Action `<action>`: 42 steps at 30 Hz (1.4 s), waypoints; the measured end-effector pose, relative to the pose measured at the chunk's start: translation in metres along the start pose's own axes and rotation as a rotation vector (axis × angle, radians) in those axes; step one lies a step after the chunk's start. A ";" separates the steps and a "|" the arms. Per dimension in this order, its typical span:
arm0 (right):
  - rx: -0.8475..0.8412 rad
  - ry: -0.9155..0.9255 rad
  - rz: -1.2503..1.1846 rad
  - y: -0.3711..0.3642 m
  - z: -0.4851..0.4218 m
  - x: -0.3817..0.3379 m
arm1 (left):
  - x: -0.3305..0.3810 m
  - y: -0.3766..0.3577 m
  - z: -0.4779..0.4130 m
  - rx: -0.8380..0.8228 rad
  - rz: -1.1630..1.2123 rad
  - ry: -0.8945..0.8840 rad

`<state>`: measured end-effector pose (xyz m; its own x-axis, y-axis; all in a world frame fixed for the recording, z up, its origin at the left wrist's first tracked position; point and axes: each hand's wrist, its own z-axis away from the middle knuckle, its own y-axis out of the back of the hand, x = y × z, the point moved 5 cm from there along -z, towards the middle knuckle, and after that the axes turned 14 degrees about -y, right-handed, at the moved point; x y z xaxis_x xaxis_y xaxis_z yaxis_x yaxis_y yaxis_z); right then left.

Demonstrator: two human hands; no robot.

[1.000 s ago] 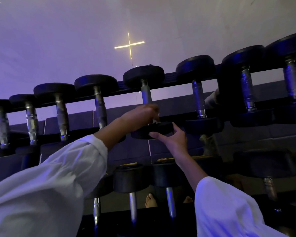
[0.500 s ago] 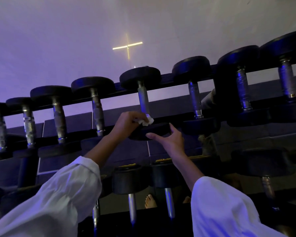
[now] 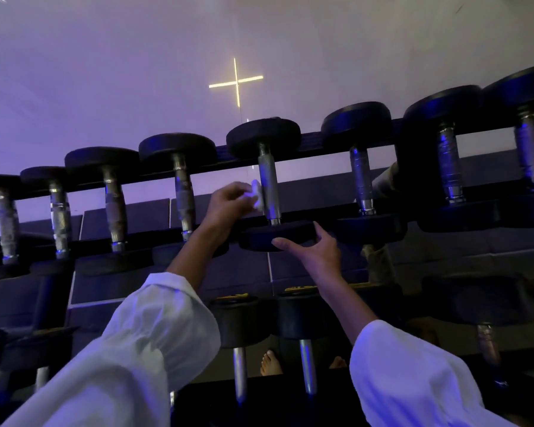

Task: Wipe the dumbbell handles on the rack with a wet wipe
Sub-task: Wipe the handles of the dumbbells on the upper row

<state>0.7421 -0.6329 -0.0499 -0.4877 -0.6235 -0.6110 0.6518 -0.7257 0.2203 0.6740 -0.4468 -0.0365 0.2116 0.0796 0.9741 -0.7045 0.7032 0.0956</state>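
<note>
The left grip (image 3: pixel 228 204) pinches the wet wipe (image 3: pixel 256 195), bunched against the dumbbell handle (image 3: pixel 268 186) just to its right. Better to wrap the wipe round the knurled bar and stroke its whole length, I judge. Further right and lower, the right grip (image 3: pixel 315 251), fingers spread, steadies that dumbbell's near head (image 3: pixel 278 234) on the rack (image 3: pixel 313 147).

Crumpled white wipe (image 3: pixel 256 195) against knurled steel dumbbell handle (image 3: pixel 268 186).

The dark rack (image 3: pixel 313 148) carries an upper row of dumbbells (image 3: pixel 178 147). Each black head rests on a rail, front or rear; the metal handles (image 3: pixel 362 183) span the gap between. A second row (image 3: pixel 241 322) lies on the tier below.
</note>
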 end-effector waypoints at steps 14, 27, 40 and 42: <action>0.046 -0.009 0.036 -0.003 -0.007 0.001 | 0.041 -0.042 -0.031 0.437 -0.544 -0.483; 0.010 -0.015 0.014 0.003 0.001 -0.004 | 0.003 -0.034 -0.041 0.607 0.720 0.276; 0.021 -0.022 0.006 0.002 0.000 -0.005 | 0.039 -0.068 -0.033 0.128 -1.108 -0.876; 0.020 -0.025 0.006 0.002 0.000 -0.004 | 0.037 -0.066 -0.034 0.110 -1.190 -0.889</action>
<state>0.7454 -0.6322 -0.0468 -0.4979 -0.6350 -0.5906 0.6432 -0.7273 0.2397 0.7509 -0.4662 -0.0133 0.2413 -0.9636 0.1147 -0.4746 -0.0141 0.8801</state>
